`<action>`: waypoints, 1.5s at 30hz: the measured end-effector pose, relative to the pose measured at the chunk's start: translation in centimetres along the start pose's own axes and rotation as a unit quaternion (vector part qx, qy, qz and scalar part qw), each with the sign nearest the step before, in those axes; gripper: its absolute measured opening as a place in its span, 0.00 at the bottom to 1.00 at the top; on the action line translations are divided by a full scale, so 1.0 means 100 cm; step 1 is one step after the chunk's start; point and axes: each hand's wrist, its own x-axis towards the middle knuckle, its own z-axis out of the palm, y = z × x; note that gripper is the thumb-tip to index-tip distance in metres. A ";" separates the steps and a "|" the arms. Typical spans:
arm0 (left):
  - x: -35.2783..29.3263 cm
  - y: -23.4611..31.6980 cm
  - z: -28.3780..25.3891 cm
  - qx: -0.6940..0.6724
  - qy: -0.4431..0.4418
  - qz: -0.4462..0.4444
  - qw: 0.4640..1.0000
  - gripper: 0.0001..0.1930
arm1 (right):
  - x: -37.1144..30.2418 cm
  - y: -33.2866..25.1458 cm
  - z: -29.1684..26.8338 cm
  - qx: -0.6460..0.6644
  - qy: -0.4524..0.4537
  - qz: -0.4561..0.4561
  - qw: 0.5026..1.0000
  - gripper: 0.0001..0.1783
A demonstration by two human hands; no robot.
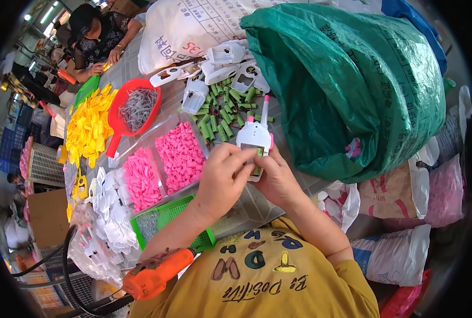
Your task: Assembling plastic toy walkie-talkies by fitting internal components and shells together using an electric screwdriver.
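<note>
In front of my chest is a white plastic toy housing (pixel 253 133) with a pink tip on its long rod and pink parts at its edges. My right hand (pixel 279 179) is closed around its lower right side, thumb over the front. My left hand (pixel 221 177) reaches in from the left, its fingertips pinched at the open recess, where a green battery (pixel 260 151) shows partly. The fingers hide the rest of the recess. Just beyond the housing lie loose green batteries (pixel 226 112) and a heap of white housings (pixel 226 55).
Pink parts fill a clear tray (pixel 164 186); screws lie in a red scoop (pixel 114 144). Yellow parts (pixel 92 123), white parts (pixel 111 209) and a green basket (pixel 207 243) stand left. An orange power screwdriver (pixel 159 274) is by my left forearm. A green sack (pixel 352 100) gapes right. Another person (pixel 102 34) works far left.
</note>
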 end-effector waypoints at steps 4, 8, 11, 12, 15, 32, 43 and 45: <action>-0.004 0.001 -0.001 -0.037 0.075 -0.154 0.985 0.32 | 0.004 0.001 -0.006 0.000 -0.022 -0.018 1.000 0.40; -0.012 -0.007 0.007 -0.235 0.004 -0.255 0.938 0.40 | 0.010 0.004 -0.012 -0.056 -0.051 -0.073 0.994 0.41; -0.012 -0.010 0.009 -0.399 -0.036 -0.347 0.848 0.38 | 0.007 0.007 -0.009 -0.058 -0.062 -0.090 0.992 0.41; -0.012 -0.013 0.011 -0.438 -0.032 -0.373 0.818 0.37 | 0.006 0.008 -0.009 -0.053 -0.069 -0.088 0.992 0.41; -0.015 -0.012 0.017 -0.425 -0.015 -0.341 0.838 0.36 | 0.006 0.012 -0.011 -0.080 -0.068 -0.088 0.991 0.41; -0.027 -0.016 0.033 -0.349 0.027 -0.286 0.892 0.35 | 0.013 0.028 -0.017 -0.068 -0.002 -0.086 0.994 0.37; -0.021 -0.040 -0.057 0.002 0.104 -0.289 0.952 0.33 | 0.000 0.007 -0.019 -0.085 -0.006 -0.004 0.996 0.37; -0.014 -0.051 -0.099 0.087 0.241 -0.266 0.929 0.28 | 0.000 0.011 -0.028 -0.042 -0.029 0.036 0.998 0.38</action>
